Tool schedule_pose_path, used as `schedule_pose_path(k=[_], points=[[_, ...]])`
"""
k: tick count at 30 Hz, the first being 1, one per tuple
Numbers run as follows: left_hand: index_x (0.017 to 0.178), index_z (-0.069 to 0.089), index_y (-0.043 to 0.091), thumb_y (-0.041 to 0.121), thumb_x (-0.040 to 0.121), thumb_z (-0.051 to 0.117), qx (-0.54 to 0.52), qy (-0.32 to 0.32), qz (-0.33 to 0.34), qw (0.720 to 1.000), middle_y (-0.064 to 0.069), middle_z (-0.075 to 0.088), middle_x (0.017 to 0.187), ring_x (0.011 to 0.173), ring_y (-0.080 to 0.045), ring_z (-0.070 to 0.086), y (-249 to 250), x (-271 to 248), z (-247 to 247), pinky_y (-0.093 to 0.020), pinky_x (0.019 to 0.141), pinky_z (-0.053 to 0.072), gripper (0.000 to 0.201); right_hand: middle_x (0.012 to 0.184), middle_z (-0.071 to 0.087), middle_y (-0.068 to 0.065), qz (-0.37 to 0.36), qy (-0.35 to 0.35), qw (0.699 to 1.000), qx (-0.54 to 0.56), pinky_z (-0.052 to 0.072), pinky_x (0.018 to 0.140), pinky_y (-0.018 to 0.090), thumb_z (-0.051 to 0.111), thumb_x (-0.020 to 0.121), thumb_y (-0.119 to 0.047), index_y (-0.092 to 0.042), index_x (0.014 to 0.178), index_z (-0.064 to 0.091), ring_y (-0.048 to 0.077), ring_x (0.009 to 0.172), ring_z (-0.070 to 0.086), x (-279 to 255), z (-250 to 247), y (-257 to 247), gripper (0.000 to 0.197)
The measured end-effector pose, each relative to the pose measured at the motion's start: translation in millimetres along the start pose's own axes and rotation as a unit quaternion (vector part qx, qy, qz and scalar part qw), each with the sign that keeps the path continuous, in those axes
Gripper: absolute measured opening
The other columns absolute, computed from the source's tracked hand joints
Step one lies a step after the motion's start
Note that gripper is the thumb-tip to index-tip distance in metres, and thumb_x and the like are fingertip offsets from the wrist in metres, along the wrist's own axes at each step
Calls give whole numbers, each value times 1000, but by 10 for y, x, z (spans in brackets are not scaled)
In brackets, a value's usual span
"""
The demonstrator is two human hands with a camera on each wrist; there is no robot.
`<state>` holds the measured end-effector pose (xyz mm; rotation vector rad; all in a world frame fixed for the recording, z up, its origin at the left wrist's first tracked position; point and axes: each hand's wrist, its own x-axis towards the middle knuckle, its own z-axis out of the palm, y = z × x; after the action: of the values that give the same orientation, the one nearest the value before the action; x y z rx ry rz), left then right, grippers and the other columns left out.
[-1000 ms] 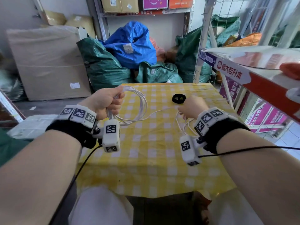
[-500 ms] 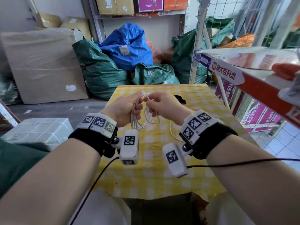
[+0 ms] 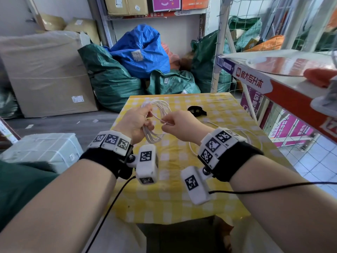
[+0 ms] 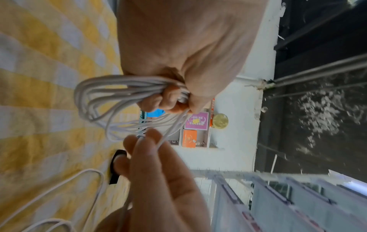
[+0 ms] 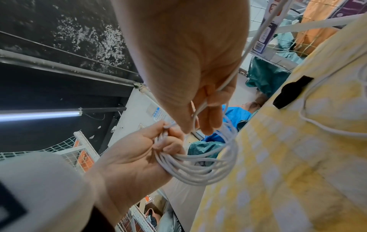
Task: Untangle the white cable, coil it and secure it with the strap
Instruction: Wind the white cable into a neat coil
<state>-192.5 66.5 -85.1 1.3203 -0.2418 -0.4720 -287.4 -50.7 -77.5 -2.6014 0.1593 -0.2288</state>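
My left hand (image 3: 140, 123) grips a bundle of white cable loops (image 3: 161, 108) above the yellow checked table (image 3: 182, 181). Its curled fingers (image 4: 168, 97) close round the gathered strands of the coil (image 4: 103, 94). My right hand (image 3: 175, 125) is close beside it and pinches a single strand running off the coil (image 5: 208, 169). The cable's loose tail (image 3: 242, 131) lies in curves on the cloth to the right. A black strap (image 3: 197, 110) lies on the table beyond my right hand, apart from both hands; from the left wrist it (image 4: 115, 172) is partly hidden behind a finger.
A red and white counter (image 3: 273, 83) borders the table on the right, with a wire mesh rack (image 3: 237, 42) behind. Green and blue sacks (image 3: 142, 52) pile up past the far edge. A large cardboard box (image 3: 45, 73) and a wrapped white parcel (image 3: 42, 148) stand at the left.
My right hand has come in from the right side of the table to meet the left. The left hand has moved toward the centre with the coil, which has gained cable.
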Motion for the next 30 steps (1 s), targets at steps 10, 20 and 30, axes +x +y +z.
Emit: schedule_pose_path(k=[10, 20, 30], points=[[64, 41, 13, 25, 102, 36, -162, 71, 12, 984, 0, 36, 54, 39, -10, 34, 56, 181, -165, -17, 38, 28, 40, 112, 66, -4, -14, 207, 971, 118, 31, 76, 11, 64, 88, -20, -15, 113, 67, 6, 95, 55, -44, 28, 108, 26], [61, 40, 17, 31, 103, 29, -263, 32, 13, 964, 7, 45, 44, 40, -8, 45, 133, 210, -418, -16, 41, 35, 46, 105, 71, 3, 118, 27, 993, -5, 47, 81, 21, 67, 86, -11, -12, 102, 75, 16, 99, 62, 4, -6, 458, 18], [69, 43, 22, 42, 99, 31, -282, -111, -56, 951, 7, 26, 45, 39, -5, 20, 48, 80, -337, -18, 56, 38, 37, 90, 71, 6, 193, -73, 975, 84, 57, 72, 26, 69, 82, -10, -12, 95, 71, 13, 73, 63, -20, -38, 559, 13]])
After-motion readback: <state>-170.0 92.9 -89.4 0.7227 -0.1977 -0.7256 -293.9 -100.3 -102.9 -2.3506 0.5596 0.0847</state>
